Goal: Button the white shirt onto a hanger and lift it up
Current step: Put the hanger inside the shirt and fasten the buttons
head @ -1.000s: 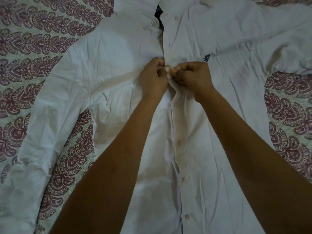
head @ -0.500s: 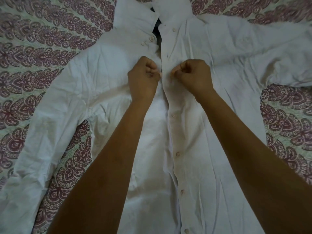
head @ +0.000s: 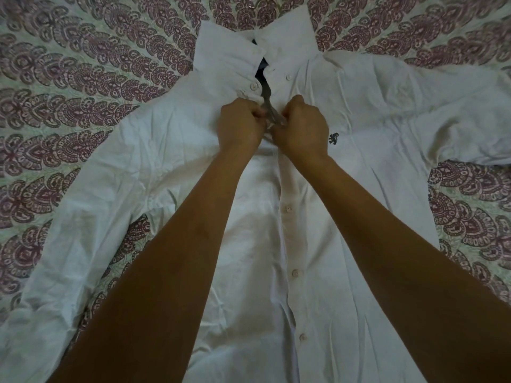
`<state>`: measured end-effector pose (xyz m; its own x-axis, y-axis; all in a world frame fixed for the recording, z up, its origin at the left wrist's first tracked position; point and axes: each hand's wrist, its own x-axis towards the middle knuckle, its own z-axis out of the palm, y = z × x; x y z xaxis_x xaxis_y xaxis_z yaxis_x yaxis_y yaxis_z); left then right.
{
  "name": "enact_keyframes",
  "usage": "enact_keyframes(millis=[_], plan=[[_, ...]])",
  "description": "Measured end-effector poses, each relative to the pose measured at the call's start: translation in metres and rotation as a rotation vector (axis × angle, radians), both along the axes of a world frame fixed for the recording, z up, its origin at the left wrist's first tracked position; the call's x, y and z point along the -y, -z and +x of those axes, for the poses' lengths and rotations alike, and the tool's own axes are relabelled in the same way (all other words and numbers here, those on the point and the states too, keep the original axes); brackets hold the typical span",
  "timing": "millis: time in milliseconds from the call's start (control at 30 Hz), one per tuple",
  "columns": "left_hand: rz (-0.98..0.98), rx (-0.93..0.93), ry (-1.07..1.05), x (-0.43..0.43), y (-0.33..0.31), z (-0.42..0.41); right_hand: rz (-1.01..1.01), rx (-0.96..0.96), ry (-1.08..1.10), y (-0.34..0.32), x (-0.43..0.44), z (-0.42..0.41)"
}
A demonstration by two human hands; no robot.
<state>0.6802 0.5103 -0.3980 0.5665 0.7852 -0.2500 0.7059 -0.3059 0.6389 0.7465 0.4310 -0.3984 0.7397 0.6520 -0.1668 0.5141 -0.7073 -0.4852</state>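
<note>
**White shirt flat on bed, both hands at the upper placket**

Markings: the only mark on the white shirt [head: 373, 111] is a small dark embroidered emblem [head: 333, 138] on the chest panel, just beside the right hand. Its figure is too small to identify. No readable writing is visible.

Location: the shirt lies front-up on a bedspread [head: 83, 64] printed with maroon paisley-like scallops on a pale ground. The collar [head: 229, 48] points away from the camera and the sleeves spread to either side. The cloth is thin, woven and creased throughout.

Fastenings: three small round pale buttons [head: 295, 273] down the lower placket appear done up. The neck is open, with something dark showing in the gap. A thin metallic curve [head: 272, 2] shows above the collar at the frame edge; whether it is the hanger's hook cannot be told.

Hands: the left hand [head: 240, 125] and right hand [head: 302, 128] sit knuckles-up at chest height, nearly touching. Each has its fingers curled tight, pinching one edge of the shirt front. A narrow grey opening shows between the two edges just above the hands. The button being worked is hidden by the fingers.
</note>
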Motion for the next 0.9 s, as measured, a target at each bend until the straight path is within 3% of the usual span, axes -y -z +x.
enact_keyframes(millis=[67, 233, 300, 500, 667, 900], plan=[[0.040, -0.070, 0.029, 0.000, 0.002, 0.005, 0.083, -0.088, 0.047, -0.001, 0.004, 0.006], [0.036, -0.190, 0.002, -0.004, 0.007, 0.017, 0.328, -0.565, 0.360, 0.004, 0.012, 0.024], [0.030, -0.223, 0.020, -0.005, 0.006, 0.020, 0.346, -0.673, 0.410, 0.006, 0.014, 0.026], [0.021, -0.266, -0.021, -0.006, 0.004, 0.028, 0.427, -0.725, 0.418, 0.005, 0.015, 0.019], [0.159, -0.278, -0.054, 0.003, 0.004, 0.027, 0.470, -0.717, 0.406, 0.003, 0.016, 0.014], [-0.023, -0.257, -0.015, -0.008, -0.003, 0.027, 0.467, -0.731, 0.417, 0.002, 0.016, 0.014]])
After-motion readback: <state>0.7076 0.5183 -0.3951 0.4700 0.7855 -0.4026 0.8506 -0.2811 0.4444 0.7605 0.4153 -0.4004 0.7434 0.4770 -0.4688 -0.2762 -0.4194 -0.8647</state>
